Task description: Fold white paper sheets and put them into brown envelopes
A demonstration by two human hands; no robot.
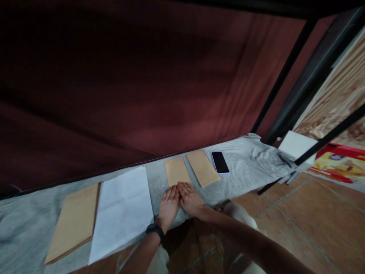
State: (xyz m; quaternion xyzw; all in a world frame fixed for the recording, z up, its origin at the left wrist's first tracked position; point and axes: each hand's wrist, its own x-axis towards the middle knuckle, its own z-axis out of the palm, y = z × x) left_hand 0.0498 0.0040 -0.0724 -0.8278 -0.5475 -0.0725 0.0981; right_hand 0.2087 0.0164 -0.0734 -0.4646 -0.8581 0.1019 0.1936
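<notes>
My left hand (169, 201) and my right hand (189, 197) lie side by side, fingers stretched out flat. Both press on the near end of a brown envelope (177, 169), covering that end. Just right of it lies a second brown envelope (203, 168), untouched. To the left is a stack of white paper sheets (124, 213), with a pile of larger-looking brown envelopes (75, 219) beyond it. A dark watch sits on my left wrist.
Everything rests on a narrow ledge with a grey cloth (242, 163). A phone (220, 162) lies right of the envelopes. Behind rises a dark red curtain (171, 95). Black metal bars (285, 76), a white box (299, 146) and a red-yellow package (339, 163) are at the right.
</notes>
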